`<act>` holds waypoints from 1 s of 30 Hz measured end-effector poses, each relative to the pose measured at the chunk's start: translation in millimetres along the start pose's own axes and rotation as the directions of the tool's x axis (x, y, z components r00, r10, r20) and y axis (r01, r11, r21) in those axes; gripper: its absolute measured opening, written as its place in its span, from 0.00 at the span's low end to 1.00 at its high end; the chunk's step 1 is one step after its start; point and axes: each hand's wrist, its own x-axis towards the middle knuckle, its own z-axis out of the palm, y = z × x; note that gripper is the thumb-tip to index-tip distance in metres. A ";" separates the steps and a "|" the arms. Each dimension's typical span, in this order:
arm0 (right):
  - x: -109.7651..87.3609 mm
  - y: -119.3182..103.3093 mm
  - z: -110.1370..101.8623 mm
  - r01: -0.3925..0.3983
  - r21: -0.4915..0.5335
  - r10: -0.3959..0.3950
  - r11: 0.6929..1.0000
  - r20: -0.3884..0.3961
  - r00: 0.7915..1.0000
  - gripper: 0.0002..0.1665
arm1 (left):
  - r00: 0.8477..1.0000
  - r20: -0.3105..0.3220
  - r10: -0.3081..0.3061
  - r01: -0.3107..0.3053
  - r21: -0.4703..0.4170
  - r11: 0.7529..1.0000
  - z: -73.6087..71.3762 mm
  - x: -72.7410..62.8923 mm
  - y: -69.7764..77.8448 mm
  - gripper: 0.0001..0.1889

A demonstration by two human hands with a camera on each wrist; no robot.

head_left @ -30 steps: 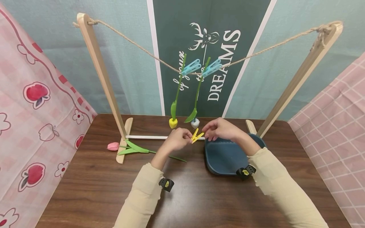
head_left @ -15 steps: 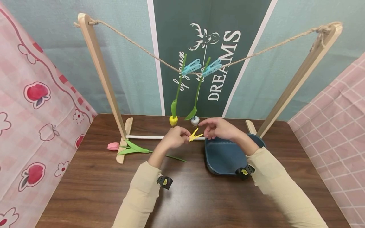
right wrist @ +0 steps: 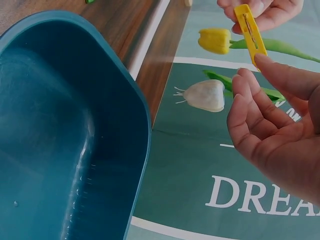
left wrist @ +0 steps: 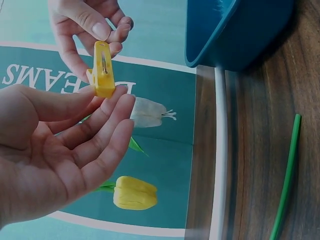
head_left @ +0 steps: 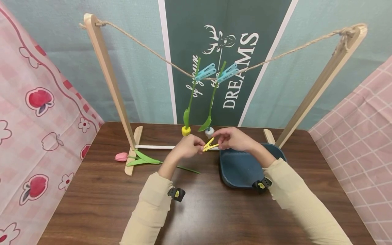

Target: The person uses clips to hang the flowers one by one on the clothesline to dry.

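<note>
Yellow clothespin (left wrist: 104, 80) — left hand (head_left: 188, 146) pinches one end, right hand (head_left: 235, 139) at other, grip unclear — backdrop (head_left: 228, 117) reads "DREAMS".

Cream sleeves (head_left: 150, 207), black wrist straps (head_left: 171, 192) with yellow marks (head_left: 261, 185)

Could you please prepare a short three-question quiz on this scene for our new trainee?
1. How many blue clothespins are on the rope? A: one; B: two; C: three.
2. True or false: the pink tulip hangs from the rope.
3. What do the fingers of the left hand pinch?

Key:
1. B.
2. False: it lies low, across a wooden foot of the stand.
3. A yellow clothespin.
</note>
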 end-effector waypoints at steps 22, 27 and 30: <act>1.1 1.3 0.3 -0.007 -0.052 0.006 0.999 -0.024 1.000 0.17 | 0.999 0.052 -0.013 0.015 -0.034 0.999 -2.3 -1.3 -0.5 0.08; 1.1 -0.6 0.2 -0.008 -0.067 0.006 0.998 -0.019 1.000 0.17 | 0.999 0.047 -0.005 0.007 -0.046 0.999 -1.9 -1.1 -1.2 0.08; 0.8 -0.8 0.7 -0.004 -0.060 0.003 0.998 -0.023 1.000 0.17 | 0.999 0.048 0.004 -0.001 -0.052 0.999 -1.5 -1.2 -1.3 0.08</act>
